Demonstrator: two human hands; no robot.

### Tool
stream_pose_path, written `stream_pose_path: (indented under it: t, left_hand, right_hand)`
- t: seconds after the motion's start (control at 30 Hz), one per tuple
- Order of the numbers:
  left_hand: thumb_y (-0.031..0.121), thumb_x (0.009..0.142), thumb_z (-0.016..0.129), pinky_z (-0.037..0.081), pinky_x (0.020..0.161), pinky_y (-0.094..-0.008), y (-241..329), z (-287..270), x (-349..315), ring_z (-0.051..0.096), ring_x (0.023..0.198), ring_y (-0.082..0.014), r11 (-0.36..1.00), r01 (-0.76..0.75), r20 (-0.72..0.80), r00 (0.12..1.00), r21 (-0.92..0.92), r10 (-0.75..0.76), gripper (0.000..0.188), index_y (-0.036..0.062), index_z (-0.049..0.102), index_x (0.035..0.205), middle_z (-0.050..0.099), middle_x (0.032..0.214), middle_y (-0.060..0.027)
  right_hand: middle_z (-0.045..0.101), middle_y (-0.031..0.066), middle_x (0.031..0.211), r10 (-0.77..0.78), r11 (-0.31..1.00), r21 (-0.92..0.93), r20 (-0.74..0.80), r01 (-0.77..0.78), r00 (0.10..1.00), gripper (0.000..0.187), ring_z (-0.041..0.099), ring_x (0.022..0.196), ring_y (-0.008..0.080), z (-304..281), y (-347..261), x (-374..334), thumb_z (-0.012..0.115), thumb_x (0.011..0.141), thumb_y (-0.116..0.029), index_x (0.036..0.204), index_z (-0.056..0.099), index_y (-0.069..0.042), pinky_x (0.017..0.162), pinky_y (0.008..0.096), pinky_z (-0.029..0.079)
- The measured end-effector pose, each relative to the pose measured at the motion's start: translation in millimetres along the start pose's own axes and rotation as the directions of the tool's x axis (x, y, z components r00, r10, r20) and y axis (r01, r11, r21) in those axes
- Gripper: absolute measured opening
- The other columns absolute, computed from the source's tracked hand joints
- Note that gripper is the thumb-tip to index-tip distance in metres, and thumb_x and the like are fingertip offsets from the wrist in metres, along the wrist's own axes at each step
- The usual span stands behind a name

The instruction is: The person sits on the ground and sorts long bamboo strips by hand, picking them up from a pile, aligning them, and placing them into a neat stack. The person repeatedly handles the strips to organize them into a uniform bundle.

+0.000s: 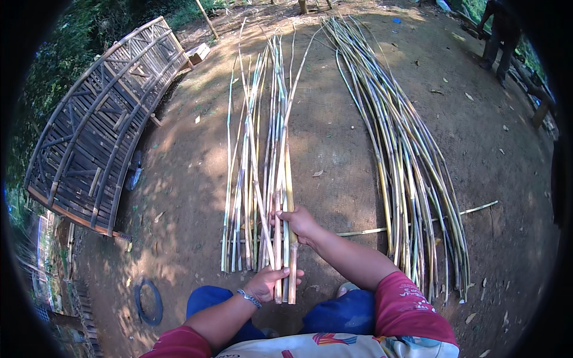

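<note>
Several long, jointed bamboo poles (279, 197) stretch away in front of me, their near ends raised between my hands. My left hand (267, 283) is closed round the butt ends from the left, with the fingers partly hidden behind them. A little farther up, my right hand (298, 223) grips the same poles from the right, thumb across the front. Just left of the held poles, more bamboo poles (239, 209) lie side by side on the ground. A crosswise pole (364, 231) runs beneath the poles on both sides.
At the right lies a large pile of bamboo poles (412, 179). A slatted bamboo frame (101, 128) stands at the left, with a coil of dark tubing (148, 301) nearer me. Another person (501, 36) stands at the far right. A box (199, 53) sits behind the frame.
</note>
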State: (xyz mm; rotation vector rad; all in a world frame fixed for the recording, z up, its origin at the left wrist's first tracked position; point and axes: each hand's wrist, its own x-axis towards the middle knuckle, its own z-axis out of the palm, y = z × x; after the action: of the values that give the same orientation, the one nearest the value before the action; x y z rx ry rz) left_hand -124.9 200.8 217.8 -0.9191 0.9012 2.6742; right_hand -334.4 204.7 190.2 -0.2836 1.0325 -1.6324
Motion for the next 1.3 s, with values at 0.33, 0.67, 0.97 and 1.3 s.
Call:
stream_pose_path:
  t: [0.33, 0.67, 0.97, 1.3]
  left_hand:
    - [0.021, 0.097, 0.061, 0.060, 0.080, -0.0416, -31, 4, 12, 0.067, 0.102, -0.0250, 1.000, 0.014, -0.182, 0.983, -0.013, -0.016, 0.036, 0.0015, 0.051, 0.126, 0.064, 0.115, -0.0155]
    - [0.039, 0.102, 0.050, 0.053, 0.056, -0.0309, -30, 7, 17, 0.061, 0.061, -0.0140, 0.816, -0.030, -0.466, 0.808, 0.577, 0.360, 0.040, -0.0001, 0.058, 0.104, 0.059, 0.073, -0.0031]
    - [0.041, 0.104, 0.044, 0.053, 0.051, -0.0282, -38, 3, -7, 0.059, 0.054, -0.0134, 0.861, -0.231, -0.401, 0.810, 0.453, 0.428, 0.037, 0.0055, 0.052, 0.112, 0.057, 0.071, -0.0053]
    - [0.021, 0.102, 0.052, 0.049, 0.056, -0.0254, -25, 0, -28, 0.057, 0.065, -0.0086, 0.767, -0.569, -0.345, 0.684, 0.297, 0.642, 0.015, 0.0078, 0.052, 0.110, 0.056, 0.082, -0.0014]
  right_hand:
    - [0.069, 0.0144, 0.090, 0.114, 0.992, 0.058, -0.103, -0.108, 0.988, 0.020, 0.069, 0.077, 0.0233, -27, 40, -10, 0.054, 0.099, -0.012, 0.110, 0.058, 0.005, 0.069, 0.0374, 0.057]
    - [0.069, 0.0134, 0.087, 0.055, 0.993, 0.104, -0.033, -0.051, 0.998, 0.018, 0.068, 0.076, 0.0207, -15, 42, -7, 0.058, 0.096, -0.009, 0.108, 0.061, 0.004, 0.068, 0.0354, 0.056]
    - [0.065, 0.0104, 0.086, -0.025, 0.999, 0.022, -0.028, 0.026, 0.999, 0.016, 0.065, 0.071, 0.0173, 22, 36, -12, 0.057, 0.095, -0.004, 0.107, 0.055, 0.005, 0.065, 0.0326, 0.056]
    - [0.064, 0.0110, 0.094, 0.004, 0.995, 0.101, 0.027, -0.007, 1.000, 0.017, 0.065, 0.079, 0.0173, 80, -6, -29, 0.057, 0.097, -0.009, 0.107, 0.052, 0.002, 0.069, 0.0318, 0.057]
